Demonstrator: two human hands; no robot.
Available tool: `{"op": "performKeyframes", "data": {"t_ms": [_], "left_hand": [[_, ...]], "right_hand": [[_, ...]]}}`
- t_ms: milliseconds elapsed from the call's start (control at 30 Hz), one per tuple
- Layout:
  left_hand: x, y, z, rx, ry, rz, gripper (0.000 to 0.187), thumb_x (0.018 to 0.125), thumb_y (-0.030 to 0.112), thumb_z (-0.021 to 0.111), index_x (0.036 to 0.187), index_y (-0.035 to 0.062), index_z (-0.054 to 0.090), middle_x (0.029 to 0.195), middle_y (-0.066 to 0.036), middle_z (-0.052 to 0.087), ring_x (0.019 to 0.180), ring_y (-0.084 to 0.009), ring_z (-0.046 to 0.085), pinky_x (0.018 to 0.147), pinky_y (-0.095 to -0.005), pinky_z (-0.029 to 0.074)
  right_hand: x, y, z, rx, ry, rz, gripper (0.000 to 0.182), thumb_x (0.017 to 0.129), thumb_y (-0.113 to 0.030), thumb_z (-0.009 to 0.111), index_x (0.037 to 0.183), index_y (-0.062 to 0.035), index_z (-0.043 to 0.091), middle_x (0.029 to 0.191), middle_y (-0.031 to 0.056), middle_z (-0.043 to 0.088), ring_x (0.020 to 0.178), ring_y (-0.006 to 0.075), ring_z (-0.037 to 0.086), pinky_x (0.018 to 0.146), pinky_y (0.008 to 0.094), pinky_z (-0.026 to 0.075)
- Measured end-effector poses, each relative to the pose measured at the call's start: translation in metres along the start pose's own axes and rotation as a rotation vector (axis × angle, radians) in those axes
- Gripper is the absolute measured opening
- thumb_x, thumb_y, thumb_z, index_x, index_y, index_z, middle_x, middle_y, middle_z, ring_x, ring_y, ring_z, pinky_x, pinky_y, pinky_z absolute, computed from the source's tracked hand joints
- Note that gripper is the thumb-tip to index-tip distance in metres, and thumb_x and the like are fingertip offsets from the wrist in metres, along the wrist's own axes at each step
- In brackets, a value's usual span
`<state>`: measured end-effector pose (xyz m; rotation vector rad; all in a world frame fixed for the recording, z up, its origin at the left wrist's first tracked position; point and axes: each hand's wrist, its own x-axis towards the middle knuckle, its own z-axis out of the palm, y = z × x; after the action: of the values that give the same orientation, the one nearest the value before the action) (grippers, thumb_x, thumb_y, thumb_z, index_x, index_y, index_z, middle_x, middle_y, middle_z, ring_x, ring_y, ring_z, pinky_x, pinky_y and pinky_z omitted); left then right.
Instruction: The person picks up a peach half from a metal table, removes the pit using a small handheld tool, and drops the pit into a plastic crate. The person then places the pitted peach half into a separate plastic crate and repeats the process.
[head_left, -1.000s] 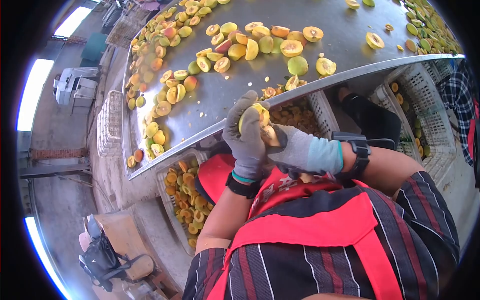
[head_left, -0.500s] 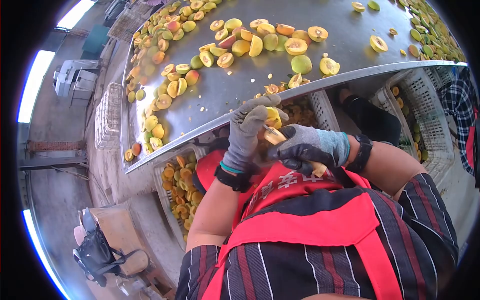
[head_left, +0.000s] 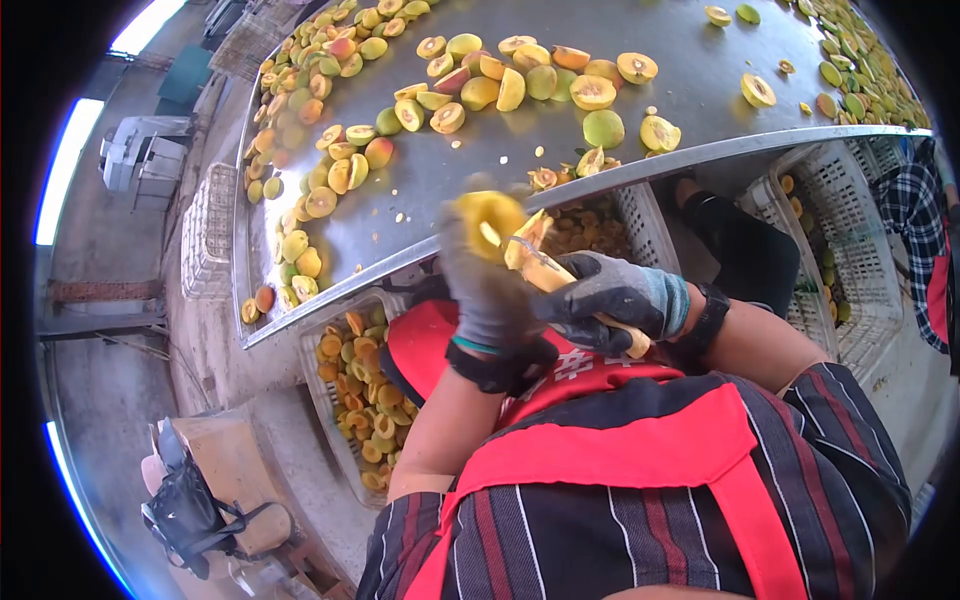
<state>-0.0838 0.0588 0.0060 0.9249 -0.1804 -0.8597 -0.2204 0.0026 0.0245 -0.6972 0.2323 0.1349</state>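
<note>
My left hand (head_left: 478, 285), in a grey glove blurred by motion, holds a yellow peach half (head_left: 490, 212) with its hollowed inside partly facing me. My right hand (head_left: 625, 298), gloved in grey and black, is wrapped around a wooden-handled pitting tool (head_left: 543, 273). At the tool's thin metal end sits a scooped-out yellow-orange chunk (head_left: 530, 238), just right of the peach half. Both hands are in front of the metal table's near edge. Cut peach halves (head_left: 480, 93) lie in groups on the tabletop beyond.
The metal table (head_left: 420, 185) has a raised rim. A crate of peach halves (head_left: 365, 400) stands below left, and a crate (head_left: 640, 225) beside scraps below the edge. Another white crate (head_left: 865, 250) stands right, near a person's plaid sleeve (head_left: 905, 225).
My left hand has swung left, carrying the peach half away from the tool. A scooped chunk now shows at the tool's end. My view has shifted slightly.
</note>
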Motion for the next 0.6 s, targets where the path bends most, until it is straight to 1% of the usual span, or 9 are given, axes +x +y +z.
{"op": "performKeyframes", "data": {"t_ms": [67, 133, 167, 233, 300, 333, 400, 500, 600], "left_hand": [[0.022, 0.028, -0.048, -0.297, -0.183, -0.107, 0.047, 0.09, 0.048, 0.044, 0.117, 0.0101, 0.049, 0.088, -0.01, 0.06, 0.061, -0.0189, 0.055, 0.05, -0.0277, 0.045], [0.014, 0.062, -0.075, -0.148, -0.173, 0.007, 0.046, 0.089, 0.049, 0.044, 0.113, 0.0098, 0.051, 0.084, -0.008, 0.059, 0.055, -0.0166, 0.05, 0.045, -0.0251, 0.04], [0.002, 0.083, -0.085, 0.106, -0.008, 0.129, 0.048, 0.088, 0.051, 0.044, 0.11, 0.0088, 0.053, 0.081, -0.008, 0.059, 0.053, -0.0159, 0.049, 0.045, -0.025, 0.04], [-0.025, 0.129, -0.132, 0.427, 0.156, 0.174, 0.05, 0.085, 0.045, 0.053, 0.115, 0.0041, 0.054, 0.083, -0.009, 0.061, 0.067, -0.0167, 0.055, 0.052, -0.0252, 0.043], [-0.045, 0.185, -0.188, 1.272, 0.248, 0.082, 0.045, 0.082, 0.037, 0.059, 0.111, 0.002, 0.058, 0.086, -0.009, 0.062, 0.075, -0.0168, 0.057, 0.062, -0.0258, 0.046], [-0.049, 0.193, -0.188, 1.282, 0.243, 0.081, 0.045, 0.082, 0.037, 0.059, 0.111, 0.002, 0.058, 0.086, -0.009, 0.062, 0.075, -0.0168, 0.057, 0.062, -0.0258, 0.046], [-0.059, 0.21, -0.176, 1.973, 0.273, -0.168, 0.042, 0.08, 0.03, 0.063, 0.108, -0.0015, 0.06, 0.09, -0.007, 0.063, 0.079, -0.0169, 0.058, 0.072, -0.0278, 0.046], [-0.015, 0.169, -0.08, 1.608, -0.061, 0.24, 0.041, 0.081, 0.014, 0.061, 0.117, -0.0034, 0.054, 0.1, -0.008, 0.061, 0.085, -0.0162, 0.058, 0.077, -0.0288, 0.046], [0.05, 0.098, -0.001, 1.507, -0.446, 0.247, 0.04, 0.08, 0.008, 0.06, 0.118, 0.0, 0.053, 0.105, -0.01, 0.061, 0.089, -0.0123, 0.058, 0.077, -0.0248, 0.047]], "right_hand": [[-0.003, -0.001, -0.004, -0.038, -0.025, -0.047, 0.021, 0.082, -0.02, 0.063, 0.079, -0.0017, 0.053, 0.053, 0.0022, 0.048, 0.037, 0.0117, 0.046, 0.034, 0.0237, 0.036], [-0.003, 0.0, -0.015, -0.266, 0.038, -0.021, 0.019, 0.08, -0.017, 0.063, 0.085, -0.0014, 0.054, 0.055, 0.0038, 0.052, 0.038, 0.013, 0.049, 0.035, 0.0246, 0.039], [-0.002, -0.001, -0.019, -0.475, 0.132, 0.061, 0.018, 0.079, -0.015, 0.063, 0.089, -0.003, 0.053, 0.058, 0.0051, 0.055, 0.041, 0.0134, 0.052, 0.036, 0.025, 0.041], [-0.011, -0.004, -0.029, -0.626, 0.162, 0.082, 0.022, 0.08, -0.019, 0.063, 0.092, -0.0043, 0.052, 0.06, 0.0046, 0.056, 0.046, 0.0128, 0.055, 0.04, 0.025, 0.044], [-0.021, -0.003, -0.043, -0.67, 0.178, 0.083, 0.024, 0.08, -0.021, 0.064, 0.093, -0.0046, 0.052, 0.061, 0.0045, 0.056, 0.047, 0.0125, 0.055, 0.041, 0.025, 0.045], [-0.025, 0.0, -0.05, -0.67, 0.219, 0.105, 0.025, 0.08, -0.022, 0.064, 0.094, -0.005, 0.051, 0.062, 0.0045, 0.056, 0.048, 0.0122, 0.055, 0.042, 0.025, 0.046], [-0.033, 0.002, -0.06, -0.668, 0.247, 0.122, 0.026, 0.081, -0.023, 0.064, 0.095, -0.0054, 0.051, 0.063, 0.0045, 0.056, 0.049, 0.0119, 0.056, 0.043, 0.0249, 0.046], [-0.045, -0.008, -0.057, -0.686, 0.273, 0.1, 0.027, 0.081, -0.024, 0.065, 0.094, -0.0059, 0.051, 0.068, 0.0035, 0.056, 0.054, 0.0106, 0.056, 0.046, 0.0246, 0.046], [-0.048, 0.0, -0.063, -0.627, 0.291, -0.025, 0.025, 0.081, -0.023, 0.065, 0.094, -0.0063, 0.051, 0.067, 0.0029, 0.055, 0.053, 0.0102, 0.055, 0.046, 0.0243, 0.045]]}}
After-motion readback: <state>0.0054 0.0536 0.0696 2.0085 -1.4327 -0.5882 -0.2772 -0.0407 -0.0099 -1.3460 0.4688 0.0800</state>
